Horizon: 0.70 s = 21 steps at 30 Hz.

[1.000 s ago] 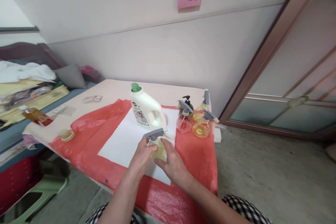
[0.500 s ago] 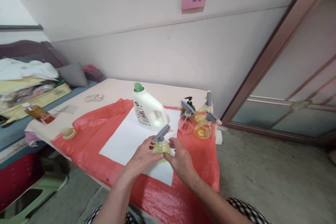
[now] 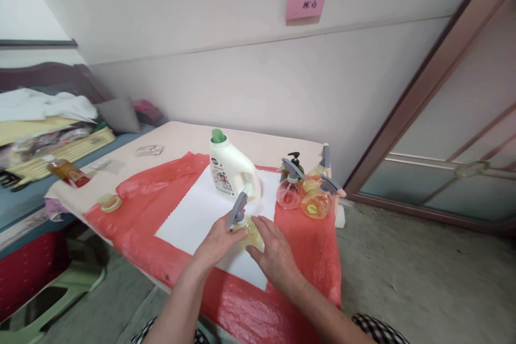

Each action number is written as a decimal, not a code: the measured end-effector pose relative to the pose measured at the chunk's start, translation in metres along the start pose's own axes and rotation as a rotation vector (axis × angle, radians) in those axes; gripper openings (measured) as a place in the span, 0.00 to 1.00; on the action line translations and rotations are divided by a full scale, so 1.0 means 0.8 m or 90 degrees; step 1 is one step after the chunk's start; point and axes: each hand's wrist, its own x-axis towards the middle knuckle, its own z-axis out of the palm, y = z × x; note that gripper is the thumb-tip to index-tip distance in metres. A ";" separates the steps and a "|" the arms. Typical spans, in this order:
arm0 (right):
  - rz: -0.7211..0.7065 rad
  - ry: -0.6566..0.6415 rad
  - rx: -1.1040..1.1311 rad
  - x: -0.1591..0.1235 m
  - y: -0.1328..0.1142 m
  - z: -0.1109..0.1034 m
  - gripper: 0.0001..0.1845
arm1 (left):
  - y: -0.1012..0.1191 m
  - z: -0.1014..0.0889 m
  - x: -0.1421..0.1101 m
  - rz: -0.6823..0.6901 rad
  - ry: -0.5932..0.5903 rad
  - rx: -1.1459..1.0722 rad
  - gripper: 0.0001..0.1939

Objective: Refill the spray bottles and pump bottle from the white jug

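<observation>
A small, round spray bottle (image 3: 251, 235) of clear yellow plastic with a grey trigger head leans to the left over the white sheet (image 3: 185, 226). My left hand (image 3: 217, 241) is closed around its neck, just under the trigger head. Against the right side of its body rests my right hand (image 3: 277, 253), thumb below and fingers above, gripping it. Part of the bottle is hidden behind my fingers. Just behind it stands a large white jug (image 3: 229, 169) with a green cap piece in its mouth.
To the right are a pink spray bottle (image 3: 289, 194), an orange one (image 3: 318, 205), a dark pump bottle (image 3: 297, 164) and another grey-headed sprayer (image 3: 324, 158). Red plastic (image 3: 137, 226) covers the table. At left lie a round lid (image 3: 109, 203) and an amber bottle (image 3: 66, 171).
The yellow spray bottle has tipped further left and turned, its head now more upright. My right hand has shifted its fingers over the bottle's side. The view has moved slightly.
</observation>
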 end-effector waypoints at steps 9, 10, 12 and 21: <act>0.035 0.015 0.020 0.011 0.002 -0.002 0.34 | 0.010 -0.016 -0.014 -0.058 -0.050 0.064 0.38; 0.056 0.032 0.030 0.011 0.003 -0.002 0.32 | 0.010 -0.016 -0.013 -0.070 -0.055 0.064 0.39; 0.092 0.057 0.043 0.011 0.005 -0.001 0.28 | 0.008 -0.015 -0.011 -0.074 -0.061 0.069 0.38; -0.022 0.045 0.027 0.007 0.009 0.014 0.33 | 0.006 0.002 -0.003 -0.007 -0.032 0.116 0.33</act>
